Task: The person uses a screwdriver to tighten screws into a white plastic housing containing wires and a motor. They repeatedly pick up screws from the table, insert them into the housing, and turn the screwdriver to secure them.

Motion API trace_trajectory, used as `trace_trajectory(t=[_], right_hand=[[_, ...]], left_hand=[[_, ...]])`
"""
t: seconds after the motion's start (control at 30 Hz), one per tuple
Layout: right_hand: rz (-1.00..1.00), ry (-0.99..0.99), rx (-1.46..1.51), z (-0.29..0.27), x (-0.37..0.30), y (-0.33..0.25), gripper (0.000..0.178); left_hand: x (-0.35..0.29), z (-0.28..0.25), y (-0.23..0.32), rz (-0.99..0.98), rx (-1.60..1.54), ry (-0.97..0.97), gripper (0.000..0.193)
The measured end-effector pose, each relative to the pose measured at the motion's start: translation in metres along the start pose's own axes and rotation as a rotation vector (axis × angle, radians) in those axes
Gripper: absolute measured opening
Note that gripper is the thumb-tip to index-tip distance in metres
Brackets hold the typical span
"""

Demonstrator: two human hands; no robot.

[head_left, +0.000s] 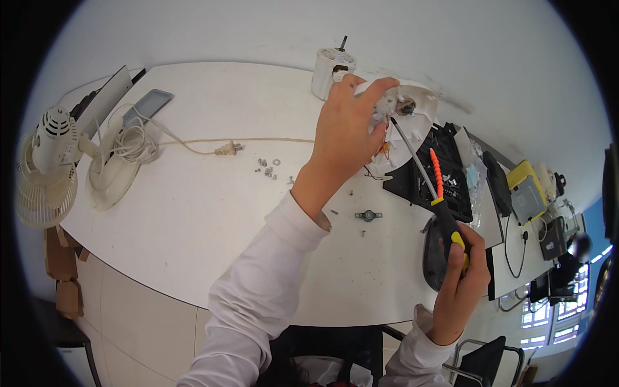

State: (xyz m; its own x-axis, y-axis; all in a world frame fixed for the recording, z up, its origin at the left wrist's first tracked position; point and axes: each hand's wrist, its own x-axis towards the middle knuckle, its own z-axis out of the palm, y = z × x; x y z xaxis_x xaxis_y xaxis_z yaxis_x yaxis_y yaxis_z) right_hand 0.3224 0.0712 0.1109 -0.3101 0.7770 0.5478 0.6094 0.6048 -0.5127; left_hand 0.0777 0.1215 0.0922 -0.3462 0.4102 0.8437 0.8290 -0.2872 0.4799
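At the counter's far edge, the left hand is clamping the white fan housing while the right hand, fist closed, is driving a screwdriver whose tip may be slipping toward loose wires.

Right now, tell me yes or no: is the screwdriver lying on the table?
No: the right hand holds the screwdriver up, its tip in the white plastic housing that the left hand grips.

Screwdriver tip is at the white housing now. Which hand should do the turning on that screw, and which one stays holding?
Right, probably. The right hand already grips the screwdriver by its handle, tip at the white fan housing. The left hand clasps that housing above the table, so it is better placed to hold.
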Motion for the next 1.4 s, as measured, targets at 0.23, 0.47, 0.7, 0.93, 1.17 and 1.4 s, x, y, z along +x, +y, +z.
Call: trace_trajectory(t=[0.23,0.47,0.7,0.93,1.17,1.4], right_hand=[[-0.243,0.028,-0.046,0.005,-0.002,0.001,0.051],[-0.094,0.176,-0.017,0.000,0.002,-0.006,0.022],[0.161,0.056,0.178,-0.003,0.006,-0.002,0.024],[-0.012,0.061,0.082,0.008,0.005,0.012,0.025],[-0.120,-0.002,0.046,0.008,-0.009,0.018,0.037],[-0.189,-0.006,0.061,0.018,-0.018,0.025,0.036]], left_hand=[[0.001,-0.003,-0.001,0.001,-0.008,-0.026,0.056],[0.000,-0.003,0.000,-0.009,-0.025,-0.047,0.055],[0.003,-0.008,0.000,-0.029,-0.059,-0.092,0.057],[0.005,-0.012,-0.005,-0.059,-0.116,-0.170,0.058],[0.012,-0.029,-0.017,-0.134,-0.362,-0.292,0.063],[0.007,-0.034,-0.021,-0.108,-0.269,-0.370,0.069]])
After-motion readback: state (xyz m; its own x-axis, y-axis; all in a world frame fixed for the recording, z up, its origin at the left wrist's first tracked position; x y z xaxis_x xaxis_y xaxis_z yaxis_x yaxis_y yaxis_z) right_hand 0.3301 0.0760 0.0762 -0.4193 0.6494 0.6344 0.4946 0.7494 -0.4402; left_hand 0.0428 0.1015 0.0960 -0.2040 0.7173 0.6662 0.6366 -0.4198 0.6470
